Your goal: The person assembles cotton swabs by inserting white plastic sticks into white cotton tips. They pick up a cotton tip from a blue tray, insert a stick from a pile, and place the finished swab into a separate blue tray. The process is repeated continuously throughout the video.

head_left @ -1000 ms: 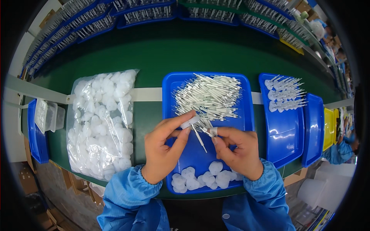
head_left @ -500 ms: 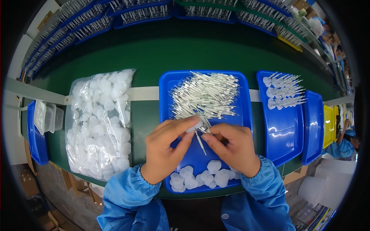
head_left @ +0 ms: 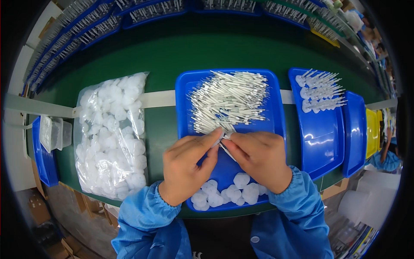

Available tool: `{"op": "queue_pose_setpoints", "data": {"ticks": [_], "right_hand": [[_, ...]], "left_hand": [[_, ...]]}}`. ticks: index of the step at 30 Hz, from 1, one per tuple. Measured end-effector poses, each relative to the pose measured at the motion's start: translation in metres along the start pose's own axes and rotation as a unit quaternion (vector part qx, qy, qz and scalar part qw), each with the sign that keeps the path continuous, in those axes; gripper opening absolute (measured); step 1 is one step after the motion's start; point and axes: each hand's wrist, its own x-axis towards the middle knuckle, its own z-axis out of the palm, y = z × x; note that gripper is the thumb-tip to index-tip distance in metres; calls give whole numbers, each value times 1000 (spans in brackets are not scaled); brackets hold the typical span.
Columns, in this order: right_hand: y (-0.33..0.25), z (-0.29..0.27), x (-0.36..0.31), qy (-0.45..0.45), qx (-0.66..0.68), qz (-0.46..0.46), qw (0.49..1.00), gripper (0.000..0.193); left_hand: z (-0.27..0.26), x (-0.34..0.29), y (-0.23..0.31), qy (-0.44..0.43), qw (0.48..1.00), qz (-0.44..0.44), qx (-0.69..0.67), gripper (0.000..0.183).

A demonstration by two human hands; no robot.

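Over the middle blue tray [head_left: 276, 116], my left hand [head_left: 183, 166] pinches a small white translucent rounded piece [head_left: 221, 138] between thumb and fingertips. My right hand [head_left: 261, 159] meets it, its fingers pinched at a thin white rod [head_left: 228, 152] that slants down from the white piece. Fingertips partly hide where rod and piece meet. Beyond the hands lies a heap of thin white rods with metallic tips [head_left: 228, 97]. Loose white rounded pieces [head_left: 239, 193] lie along the tray's near side.
To the left sits a clear bag of white rounded pieces [head_left: 111, 142], with clear plastic containers [head_left: 55, 133] beyond it. On the right, a blue tray [head_left: 321, 149] bears rows of rods set in white pieces [head_left: 319, 91]. Filled trays [head_left: 157, 13] line the back shelf.
My right hand has shifted up and left, closing in on the left fingertips. The rod now shows less below the hands. The whole view has shifted slightly.
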Motion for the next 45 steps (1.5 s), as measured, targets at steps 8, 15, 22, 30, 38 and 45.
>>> {"op": "queue_pose_setpoints", "data": {"ticks": [8,15,22,30,38,45], "right_hand": [[7,-1,0,10,10,-22,1000,15],[7,-5,1,-17,40,9,999,15],[13,-10,5,-3,135,40,990,29],[15,-9,-2,-60,322,110,938,39],[12,-9,-5,-75,471,255,841,24],[5,-16,-11,-65,443,224,865,25]], "left_hand": [[0,-1,5,-20,999,-27,2,47],[-2,-3,4,-33,997,-56,-33,45],[-14,9,-6,-40,998,-30,-46,53],[-7,7,-1,-4,997,75,11,59],[-5,7,-2,-31,994,96,-32,64],[-4,3,-4,-37,993,112,-21,63]]}}
